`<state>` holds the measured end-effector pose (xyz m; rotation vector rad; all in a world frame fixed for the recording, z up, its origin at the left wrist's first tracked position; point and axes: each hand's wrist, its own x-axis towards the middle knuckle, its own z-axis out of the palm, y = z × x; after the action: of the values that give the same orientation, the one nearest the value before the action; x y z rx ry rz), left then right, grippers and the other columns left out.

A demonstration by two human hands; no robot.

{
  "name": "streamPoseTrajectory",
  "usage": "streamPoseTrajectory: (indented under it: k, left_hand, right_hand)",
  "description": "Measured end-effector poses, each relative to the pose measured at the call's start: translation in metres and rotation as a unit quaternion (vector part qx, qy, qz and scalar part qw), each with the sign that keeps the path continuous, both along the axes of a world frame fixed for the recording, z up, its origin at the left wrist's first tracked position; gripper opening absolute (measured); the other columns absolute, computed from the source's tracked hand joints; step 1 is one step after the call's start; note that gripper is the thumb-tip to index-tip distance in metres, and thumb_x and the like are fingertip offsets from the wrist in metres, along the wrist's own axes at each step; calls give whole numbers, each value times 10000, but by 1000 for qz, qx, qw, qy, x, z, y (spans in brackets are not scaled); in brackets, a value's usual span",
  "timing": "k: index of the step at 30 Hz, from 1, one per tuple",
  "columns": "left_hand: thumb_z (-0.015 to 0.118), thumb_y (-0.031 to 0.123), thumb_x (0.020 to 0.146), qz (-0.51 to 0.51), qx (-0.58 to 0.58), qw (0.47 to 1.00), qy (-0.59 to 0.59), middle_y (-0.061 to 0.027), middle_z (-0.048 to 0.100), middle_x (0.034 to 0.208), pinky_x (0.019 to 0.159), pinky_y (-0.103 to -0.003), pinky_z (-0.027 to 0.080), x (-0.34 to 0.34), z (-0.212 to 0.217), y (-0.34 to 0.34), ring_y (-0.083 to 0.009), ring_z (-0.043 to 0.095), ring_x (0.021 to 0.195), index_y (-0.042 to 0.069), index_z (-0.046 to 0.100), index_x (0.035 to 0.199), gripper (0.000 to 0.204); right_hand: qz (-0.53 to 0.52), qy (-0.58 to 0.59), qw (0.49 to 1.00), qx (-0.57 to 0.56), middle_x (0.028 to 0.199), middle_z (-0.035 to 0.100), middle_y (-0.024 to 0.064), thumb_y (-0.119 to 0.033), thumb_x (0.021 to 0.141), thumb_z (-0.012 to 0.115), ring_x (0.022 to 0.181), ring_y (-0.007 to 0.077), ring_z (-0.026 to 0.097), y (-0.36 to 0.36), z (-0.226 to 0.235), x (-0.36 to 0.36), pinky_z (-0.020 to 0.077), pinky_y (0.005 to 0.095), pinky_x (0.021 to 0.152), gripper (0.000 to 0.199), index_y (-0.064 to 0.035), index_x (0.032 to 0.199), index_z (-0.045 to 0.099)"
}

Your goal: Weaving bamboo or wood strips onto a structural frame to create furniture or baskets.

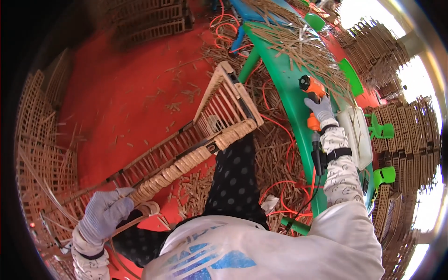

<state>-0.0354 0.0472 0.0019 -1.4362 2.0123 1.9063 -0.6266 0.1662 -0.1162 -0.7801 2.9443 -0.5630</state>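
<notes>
The operator's left hand [106, 215], in a pale striped glove, is closed on the near end of a slatted frame [161, 150], at the rail wound with tan strip [184, 162]. The frame lies diagonally in front of the body, its far end raised beside the green table [291, 105], with one leg in black dotted trousers [234, 179] passing beneath the wound rail. The right hand [321, 109], gloved likewise, is wrapped around the handle of an orange-and-black power tool [315, 87] above the table, well apart from the frame. A dark cable [318, 158] runs from the tool's base along the forearm. Markings: the white shirt [280, 247] carries a blue print [198, 262] of slanted bars and a leaf-like shape; the lettering above it is foreshortened and partly lost in folds. The pale sleeves bear small dark line drawings. From where I stand, any marking on the tool is too small to tell. Loose strips [298, 49] cover the table's far end; a white container [358, 140] sits beside the right forearm. Orange hose [279, 122] loops over offcuts on the red floor [126, 98].
</notes>
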Motion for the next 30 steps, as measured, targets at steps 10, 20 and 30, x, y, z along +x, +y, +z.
streamPoseTrajectory:
  k: [10,20,30]
  left_hand:
    - [543,268,876,-54,2,999,8,-31,505,537,444,-253,399,-7,6,-9,-91,461,461,1,622,873,279]
    - [521,355,862,-146,-48,988,14,-22,497,487,423,-269,396,12,-13,-20,-120,465,418,44,572,619,398]
    - [412,378,906,-119,4,993,-26,-33,506,478,377,-286,389,3,-14,-21,-142,454,360,38,548,584,487]
  right_hand:
    - [136,-178,974,-20,660,570,27,-157,680,692,513,142,534,9,-3,-73,442,287,483,229,-14,837,606]
    - [347,-386,841,-150,645,526,43,-120,707,633,558,158,544,17,197,201,488,282,561,290,11,937,514]
    - [456,-402,794,24,824,531,94,-56,719,625,713,199,560,32,206,284,487,337,671,468,34,1131,420]
